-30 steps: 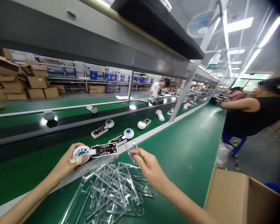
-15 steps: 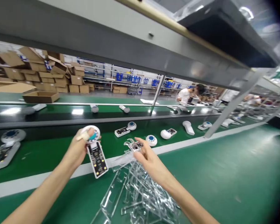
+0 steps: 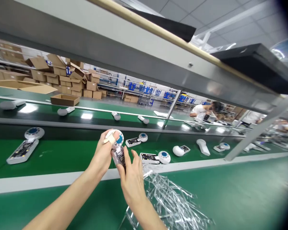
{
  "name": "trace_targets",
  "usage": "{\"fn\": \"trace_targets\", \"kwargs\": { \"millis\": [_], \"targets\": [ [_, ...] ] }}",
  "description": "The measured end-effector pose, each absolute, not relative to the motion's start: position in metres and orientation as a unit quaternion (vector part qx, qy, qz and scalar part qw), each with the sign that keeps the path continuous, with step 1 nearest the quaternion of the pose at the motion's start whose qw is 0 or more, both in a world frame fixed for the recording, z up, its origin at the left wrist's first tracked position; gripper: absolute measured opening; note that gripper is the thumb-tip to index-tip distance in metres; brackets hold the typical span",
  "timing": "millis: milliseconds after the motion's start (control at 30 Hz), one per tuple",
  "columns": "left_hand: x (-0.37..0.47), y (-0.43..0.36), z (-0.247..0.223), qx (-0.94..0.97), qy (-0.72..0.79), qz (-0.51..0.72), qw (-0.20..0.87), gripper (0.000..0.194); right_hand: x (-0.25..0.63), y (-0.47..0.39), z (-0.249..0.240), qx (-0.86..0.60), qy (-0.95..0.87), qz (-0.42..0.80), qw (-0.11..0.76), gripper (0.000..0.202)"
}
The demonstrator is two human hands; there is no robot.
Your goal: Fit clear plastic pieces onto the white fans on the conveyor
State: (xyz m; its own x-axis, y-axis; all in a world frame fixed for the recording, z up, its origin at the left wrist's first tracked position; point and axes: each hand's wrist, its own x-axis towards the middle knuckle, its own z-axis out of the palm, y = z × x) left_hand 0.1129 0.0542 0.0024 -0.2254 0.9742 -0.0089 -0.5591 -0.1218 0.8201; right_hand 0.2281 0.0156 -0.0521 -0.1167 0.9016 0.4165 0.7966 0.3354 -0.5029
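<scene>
My left hand (image 3: 102, 156), with a pale wrap on one finger, grips a white handheld device by its round head (image 3: 120, 139) with a blue centre. The device's handle hangs below, its dark circuit board (image 3: 118, 155) facing me under what looks like a clear plastic cover. My right hand (image 3: 133, 179) closes round the handle's lower end, thumb on the near side, fingers behind; its fingertips partly hide the cover. A heap of clear plastic covers (image 3: 169, 199) lies below and right of my right hand. Just beyond that hand sits another open device (image 3: 150, 158) on the belt.
More white devices, such as one at left (image 3: 22, 151) and one at right (image 3: 203, 147), lie along the green belt (image 3: 69, 153). A pale rail (image 3: 50, 182) edges it. A slanted post (image 3: 254, 131) and overhead beam (image 3: 124, 48) cross the view. One person (image 3: 199, 111) works farther off.
My right hand has moved left from the clear covers to the device in my left hand, apparently bringing a cover. The left hand has raised the device slightly; the view has shifted.
</scene>
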Motion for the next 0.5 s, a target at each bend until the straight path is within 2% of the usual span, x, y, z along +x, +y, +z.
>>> {"fn": "trace_targets", "kwargs": {
  "millis": [133, 200, 333, 400, 500],
  "targets": [
    [0.111, 0.047, 0.008, 0.282, 0.327, 0.710, 0.556, 0.066, 0.240, 0.015, -0.049, -0.531, -0.761, 0.181, 0.326, 0.063],
    [0.110, 0.044, 0.007, 0.304, 0.301, 0.697, 0.576, 0.063, 0.247, 0.013, -0.040, -0.513, -0.770, 0.165, 0.342, 0.063],
    [0.107, 0.039, 0.000, 0.379, 0.328, 0.587, 0.636, 0.062, 0.251, 0.013, -0.022, -0.480, -0.795, 0.112, 0.354, 0.060],
    [0.108, 0.036, -0.002, 0.397, 0.366, 0.575, 0.615, 0.062, 0.247, 0.017, -0.017, -0.491, -0.769, 0.128, 0.390, 0.050],
    [0.113, 0.030, 0.000, 0.399, 0.387, 0.623, 0.551, 0.059, 0.239, 0.029, -0.016, -0.547, -0.653, 0.175, 0.493, 0.038]
  ]
}}
